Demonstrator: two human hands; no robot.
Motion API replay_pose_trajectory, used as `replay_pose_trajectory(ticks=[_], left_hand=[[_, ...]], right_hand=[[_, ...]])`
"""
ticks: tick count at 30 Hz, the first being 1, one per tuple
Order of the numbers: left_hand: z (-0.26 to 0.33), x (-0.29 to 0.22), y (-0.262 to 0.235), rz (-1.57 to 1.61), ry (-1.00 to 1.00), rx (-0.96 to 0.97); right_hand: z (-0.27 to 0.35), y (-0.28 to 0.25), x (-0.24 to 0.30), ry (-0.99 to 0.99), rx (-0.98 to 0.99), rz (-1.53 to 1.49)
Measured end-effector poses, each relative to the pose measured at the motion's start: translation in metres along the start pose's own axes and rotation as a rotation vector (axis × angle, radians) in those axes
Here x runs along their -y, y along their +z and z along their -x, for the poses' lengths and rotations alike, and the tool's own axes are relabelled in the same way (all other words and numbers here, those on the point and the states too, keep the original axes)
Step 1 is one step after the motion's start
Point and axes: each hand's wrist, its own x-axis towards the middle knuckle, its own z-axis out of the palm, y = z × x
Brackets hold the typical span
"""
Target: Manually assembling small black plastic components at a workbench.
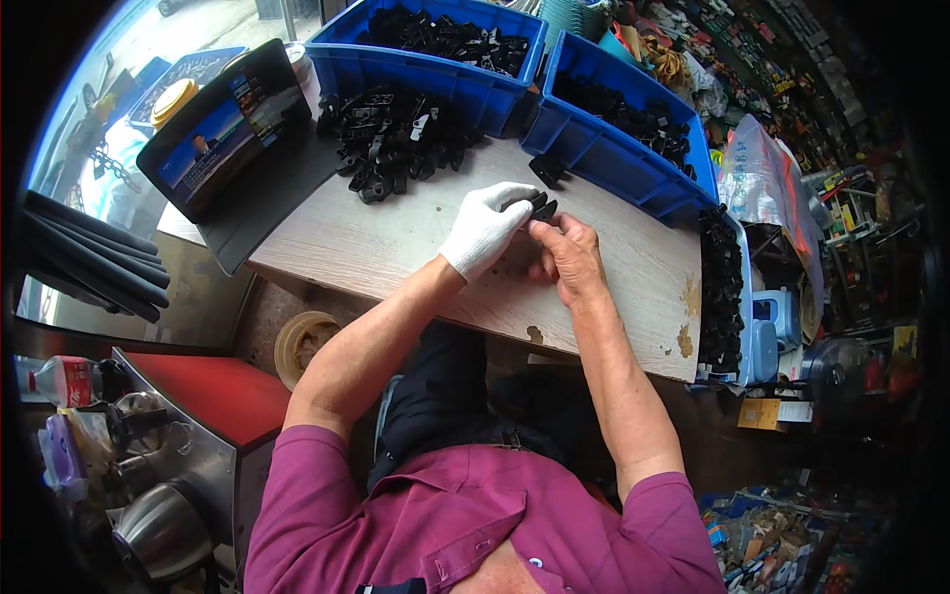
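Left hand [483, 230], wearing a white knit glove, is curling its fingers narrowly around a small black plastic part [539, 206], pinching it at the fingertips. Right hand [566, 255], bare, is closing in from the other side, fingers bent and tips touching the same part, so both hands are gripping it together. The part is sitting just above the wooden tabletop [396, 247], roughly mid-surface and slightly toward the far side. A loose pile of black parts [391, 139] is lying on the tabletop beyond and to the left of the hands, well apart from them. One stray black piece [546, 169] is resting near the far blue bin [618, 158], just beyond the hands. A second blue bin [416, 69] is standing behind the pile, also filled with black parts. A tablet in a dark case [233, 134] is leaning at the left far corner. A row of black parts [720, 287] is lining the right edge. Bare tabletop is lying open under and left of the hands; the near edge is running close beneath the forearms.
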Motion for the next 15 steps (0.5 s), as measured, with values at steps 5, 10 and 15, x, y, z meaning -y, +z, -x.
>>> replay_pose_trajectory(ticks=[5,10,15], left_hand=[[0.004,-0.005,-0.003,-0.280,0.146,0.039],[0.006,-0.005,-0.006,-0.431,0.290,0.129],[0.004,-0.009,0.000,-0.508,0.314,0.165]], right_hand=[[-0.001,-0.003,-0.004,-0.009,-0.004,0.011],[0.003,0.000,0.004,0.048,-0.043,0.086],[0.004,-0.010,0.017,0.166,-0.083,0.219]])
